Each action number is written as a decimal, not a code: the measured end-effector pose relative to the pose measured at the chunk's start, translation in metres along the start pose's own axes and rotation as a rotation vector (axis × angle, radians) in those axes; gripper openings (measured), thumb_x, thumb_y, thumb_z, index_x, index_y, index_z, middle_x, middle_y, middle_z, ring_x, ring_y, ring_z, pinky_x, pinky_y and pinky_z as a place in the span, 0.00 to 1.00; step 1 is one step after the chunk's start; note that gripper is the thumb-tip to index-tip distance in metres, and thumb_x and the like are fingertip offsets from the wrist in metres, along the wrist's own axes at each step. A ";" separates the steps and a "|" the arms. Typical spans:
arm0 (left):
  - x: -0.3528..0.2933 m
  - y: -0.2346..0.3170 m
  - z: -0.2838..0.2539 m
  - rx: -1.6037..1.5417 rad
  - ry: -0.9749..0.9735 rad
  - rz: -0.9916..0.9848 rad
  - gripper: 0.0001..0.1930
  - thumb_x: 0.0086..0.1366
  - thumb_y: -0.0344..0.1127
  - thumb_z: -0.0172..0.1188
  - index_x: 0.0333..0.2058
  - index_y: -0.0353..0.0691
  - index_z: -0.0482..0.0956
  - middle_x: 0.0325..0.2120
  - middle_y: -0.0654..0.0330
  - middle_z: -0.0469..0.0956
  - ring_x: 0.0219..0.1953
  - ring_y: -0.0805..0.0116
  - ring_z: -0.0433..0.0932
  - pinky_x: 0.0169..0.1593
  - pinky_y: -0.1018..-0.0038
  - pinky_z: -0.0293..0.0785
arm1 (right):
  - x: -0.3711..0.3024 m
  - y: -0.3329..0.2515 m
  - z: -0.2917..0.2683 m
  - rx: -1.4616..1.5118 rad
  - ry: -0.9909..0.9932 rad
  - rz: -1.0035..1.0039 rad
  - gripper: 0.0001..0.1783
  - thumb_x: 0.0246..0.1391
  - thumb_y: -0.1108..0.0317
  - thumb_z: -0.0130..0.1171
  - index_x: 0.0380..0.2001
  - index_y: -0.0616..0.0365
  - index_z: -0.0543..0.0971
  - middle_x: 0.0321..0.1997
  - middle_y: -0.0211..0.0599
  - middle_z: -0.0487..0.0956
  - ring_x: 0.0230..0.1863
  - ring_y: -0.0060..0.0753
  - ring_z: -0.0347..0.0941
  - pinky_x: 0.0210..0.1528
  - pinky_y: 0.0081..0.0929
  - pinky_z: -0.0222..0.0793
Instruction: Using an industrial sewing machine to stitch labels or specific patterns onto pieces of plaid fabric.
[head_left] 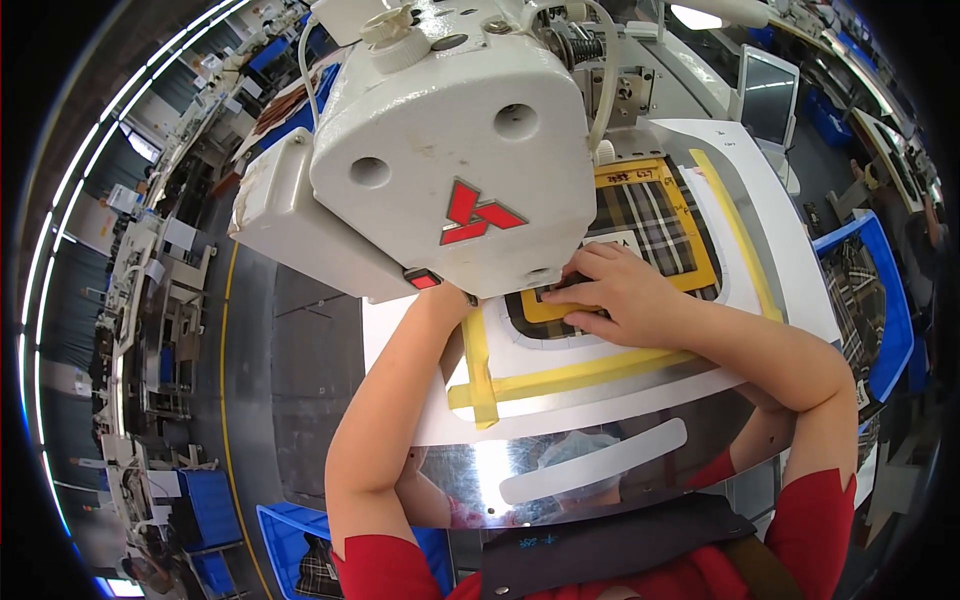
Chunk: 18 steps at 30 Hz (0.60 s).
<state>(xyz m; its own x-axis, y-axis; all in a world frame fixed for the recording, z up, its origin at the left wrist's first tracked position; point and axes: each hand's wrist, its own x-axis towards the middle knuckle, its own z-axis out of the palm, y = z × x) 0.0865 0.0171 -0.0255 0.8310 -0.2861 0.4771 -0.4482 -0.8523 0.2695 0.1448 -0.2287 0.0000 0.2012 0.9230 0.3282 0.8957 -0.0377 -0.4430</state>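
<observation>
A white sewing machine head stands over a plaid fabric piece in black, brown and white. On the fabric lies a yellow frame, and a pale label shows inside it. My right hand rests at the frame's near part, its bent fingers apart and touching the frame and fabric. Behind the machine head, my left hand shows only around the wrist; its fingers are hidden. The needle area is also hidden by the head.
Yellow tape strips cross a white sheet under the fabric. A shiny metal plate borders the near side. Blue bins with plaid fabric stand at the right and lower left. A screen stands at the back right.
</observation>
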 end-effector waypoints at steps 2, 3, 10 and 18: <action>-0.001 -0.002 0.008 0.024 -0.003 -0.068 0.21 0.55 0.30 0.60 0.49 0.44 0.77 0.47 0.57 0.76 0.51 0.54 0.74 0.55 0.64 0.69 | 0.001 0.000 -0.002 -0.039 0.021 -0.002 0.14 0.52 0.63 0.60 0.42 0.51 0.82 0.45 0.34 0.73 0.50 0.38 0.68 0.56 0.37 0.61; -0.001 -0.004 0.012 0.046 -0.006 -0.136 0.21 0.55 0.30 0.59 0.49 0.45 0.77 0.48 0.58 0.76 0.51 0.54 0.73 0.55 0.63 0.69 | 0.001 0.001 -0.002 -0.042 0.023 -0.004 0.14 0.52 0.63 0.60 0.42 0.51 0.82 0.45 0.34 0.73 0.50 0.38 0.68 0.56 0.37 0.61; -0.004 -0.019 0.029 -0.359 0.020 -0.248 0.21 0.56 0.30 0.58 0.51 0.44 0.76 0.49 0.57 0.75 0.51 0.55 0.73 0.55 0.64 0.69 | 0.000 0.013 0.001 0.019 0.040 0.004 0.12 0.51 0.63 0.61 0.39 0.53 0.83 0.44 0.32 0.75 0.50 0.38 0.69 0.55 0.36 0.62; 0.002 -0.037 0.036 -0.903 0.043 -0.399 0.22 0.57 0.30 0.57 0.53 0.43 0.74 0.51 0.57 0.74 0.52 0.57 0.73 0.55 0.66 0.70 | 0.002 0.015 0.002 0.055 0.075 0.013 0.12 0.50 0.64 0.62 0.37 0.55 0.83 0.43 0.32 0.76 0.48 0.38 0.71 0.53 0.35 0.65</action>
<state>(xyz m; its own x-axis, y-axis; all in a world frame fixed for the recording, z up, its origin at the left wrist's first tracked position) 0.1167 0.0318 -0.0649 0.9712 -0.0186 0.2377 -0.2358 -0.2230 0.9459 0.1579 -0.2271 -0.0074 0.2433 0.8912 0.3828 0.8702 -0.0262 -0.4920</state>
